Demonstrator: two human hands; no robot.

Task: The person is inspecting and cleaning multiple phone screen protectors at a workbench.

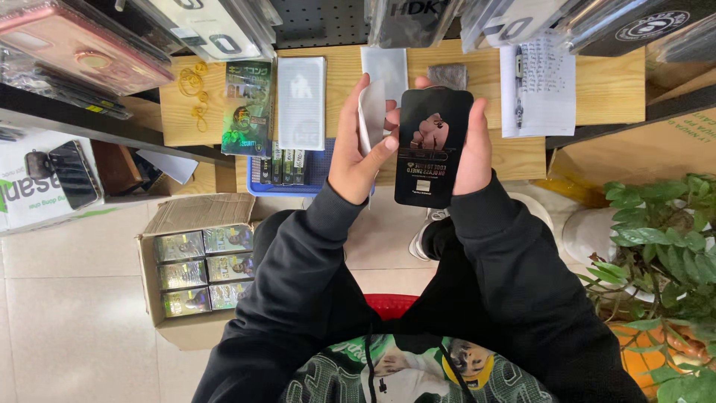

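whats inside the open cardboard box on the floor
The cardboard box holds six shiny green-and-gold packs, lying flat in two columns of three. Only this top layer shows; anything beneath it is covered, so how deep the stack goes cannot be told.

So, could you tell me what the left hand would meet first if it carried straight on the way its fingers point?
Probably the white sheet lying on the wooden table just beyond the left hand; depth is unclear.

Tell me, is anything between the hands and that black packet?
Nothing visible is. The right hand grips the black packet directly, and the left hand touches its edge while holding a white sleeve.
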